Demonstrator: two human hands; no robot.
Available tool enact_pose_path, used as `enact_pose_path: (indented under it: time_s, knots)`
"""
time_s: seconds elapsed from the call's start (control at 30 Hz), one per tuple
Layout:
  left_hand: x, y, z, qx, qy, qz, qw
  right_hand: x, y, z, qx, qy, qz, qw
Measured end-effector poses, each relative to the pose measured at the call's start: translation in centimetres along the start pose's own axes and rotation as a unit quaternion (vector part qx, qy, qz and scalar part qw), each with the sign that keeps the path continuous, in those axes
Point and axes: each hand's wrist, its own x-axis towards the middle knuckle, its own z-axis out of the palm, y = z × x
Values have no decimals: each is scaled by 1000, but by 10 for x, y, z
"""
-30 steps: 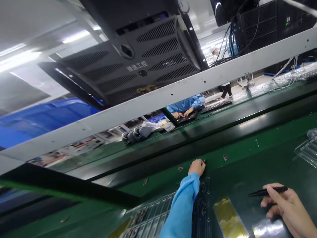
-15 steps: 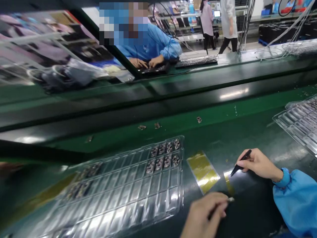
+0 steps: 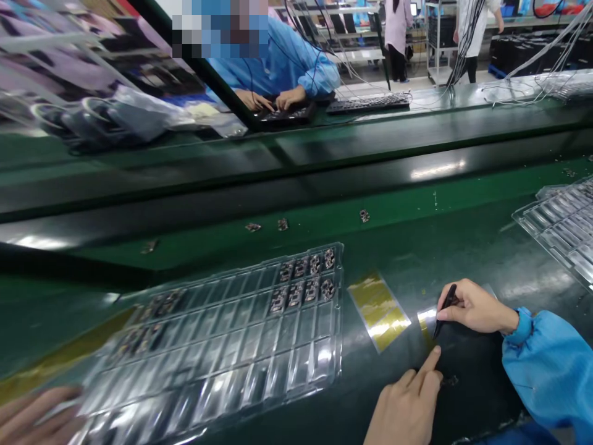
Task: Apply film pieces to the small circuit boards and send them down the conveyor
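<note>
So your right hand (image 3: pixel 451 309) has a slim black tool (image 3: pixel 446 303) pinched tight, tweezers I think, with its tip down at the yellow strip (image 3: pixel 427 330). That strip is on the table (image 3: pixel 324 426), off the right edge of the slotted tray (image 3: pixel 217 352), nearer the table's near edge. Your left hand (image 3: pixel 407 402) has its index finger stretched out just below the strip; can't tell if the curled fingers have anything under them.

Progress-wise, I count eight small boards (image 3: pixel 296 293) seated in the tray's far right corner, plus a blurry bunch of dark parts (image 3: pixel 165 303) by its far left corner, so I'd call it an early stage. Four loose parts (image 3: pixel 364 216) lie past the tray's far edge, not slotted in. The yellow film sheet (image 3: pixel 377 312) beside the tray's right edge looks mostly unused to me. Someone else's hand (image 3: pixel 39 414) is at the tray's near left corner.
</note>
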Motion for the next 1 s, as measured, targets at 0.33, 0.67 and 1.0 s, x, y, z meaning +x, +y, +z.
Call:
enact_pose_path:
  time_s: [0.33,0.67,1.0]
  knots:
    - [1,-3,3,-102,67,-8,992,0,-1,0,80,28,20,996]
    - [10,-17,-21,-465,136,-236,843,4,8,-5,305,202,35,930]
    - [64,-27,-8,-753,202,-382,497,-2,-1,32,375,308,-51,873]
